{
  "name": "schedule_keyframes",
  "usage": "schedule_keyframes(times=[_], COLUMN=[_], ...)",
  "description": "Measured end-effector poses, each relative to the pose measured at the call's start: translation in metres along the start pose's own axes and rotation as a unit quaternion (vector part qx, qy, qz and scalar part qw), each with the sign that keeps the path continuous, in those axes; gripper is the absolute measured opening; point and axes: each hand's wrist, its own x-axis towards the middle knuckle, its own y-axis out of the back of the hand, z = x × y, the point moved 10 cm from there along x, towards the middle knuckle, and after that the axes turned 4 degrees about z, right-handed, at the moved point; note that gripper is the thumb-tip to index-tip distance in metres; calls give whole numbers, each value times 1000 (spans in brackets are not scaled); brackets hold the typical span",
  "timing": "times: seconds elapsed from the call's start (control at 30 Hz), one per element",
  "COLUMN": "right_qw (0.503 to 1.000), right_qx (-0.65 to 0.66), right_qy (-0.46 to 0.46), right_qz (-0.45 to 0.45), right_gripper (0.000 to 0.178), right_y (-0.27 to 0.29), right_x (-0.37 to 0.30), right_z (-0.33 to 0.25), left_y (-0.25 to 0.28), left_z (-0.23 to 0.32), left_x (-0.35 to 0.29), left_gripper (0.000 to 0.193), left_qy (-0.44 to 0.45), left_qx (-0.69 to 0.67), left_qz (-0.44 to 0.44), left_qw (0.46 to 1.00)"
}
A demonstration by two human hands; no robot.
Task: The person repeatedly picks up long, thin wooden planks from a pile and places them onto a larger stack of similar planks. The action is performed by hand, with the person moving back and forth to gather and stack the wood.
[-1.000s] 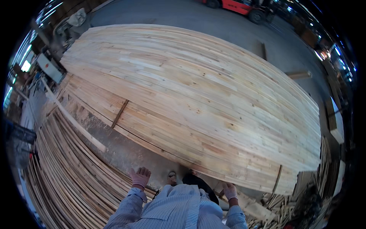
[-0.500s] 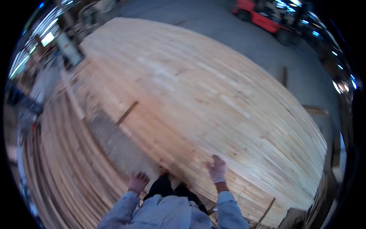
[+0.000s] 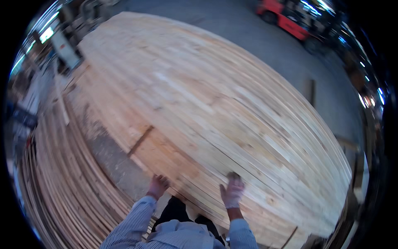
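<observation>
A broad layer of pale wooden boards (image 3: 178,95) lies side by side before me, its long seams running from far left to near right. My right hand (image 3: 233,191), in what looks like a thin whitish glove, is over the near boards with its thumb apart from the fingers and nothing in it. Whether its palm touches the wood I cannot tell. Near the layer's close edge is my left hand (image 3: 158,186), its fingers loosely bent and slightly blurred, with nothing seen in it. A narrow dark strip (image 3: 141,141) crosses the near boards on the left.
Long narrow wooden strips (image 3: 78,178) are stacked at my left, with a littered strip of floor (image 3: 110,155) between them and the boards. A red forklift (image 3: 292,25) stands at the far right. Loose timber (image 3: 311,92) lies on the floor beyond the boards.
My left hand has moved forward and right, closer to the boards' near edge. The right hand stays over the boards, fingers now pointing forward. A dark seam shows among the boards ahead of it.
</observation>
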Motion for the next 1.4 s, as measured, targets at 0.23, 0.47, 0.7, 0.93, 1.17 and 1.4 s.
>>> schedule_keyframes(times=[0.23, 0.47, 0.7, 0.93, 1.17, 1.4], right_qw=[991, 979, 973, 970, 973, 971], right_qx=[-117, -191, -220, -231, -225, -235], right_qy=[-62, -35, -64, -71, -37, -39], right_qz=[-14, 63, 28, 31, 44, 24], right_gripper=[90, 68, 84, 89, 84, 79], right_y=[-34, -21, -48, -56, -44, -43], right_x=[30, 56, 42, 38, 38, 24], right_z=[-22, -55, -43, -45, -63, -58], left_y=[-25, 12, -74, -69, -36, -39], left_z=[68, 94, 138, 152, 148, 130], left_x=[166, 297, 307, 323, 321, 290], left_gripper=[44, 56, 64, 70, 71, 55], left_qy=[-18, -97, -113, -130, -140, -152], left_qx=[-10, -63, -55, -44, -129, -122], left_qz=[116, 176, 79, 78, 78, 110], left_qw=[993, 978, 989, 988, 979, 975])
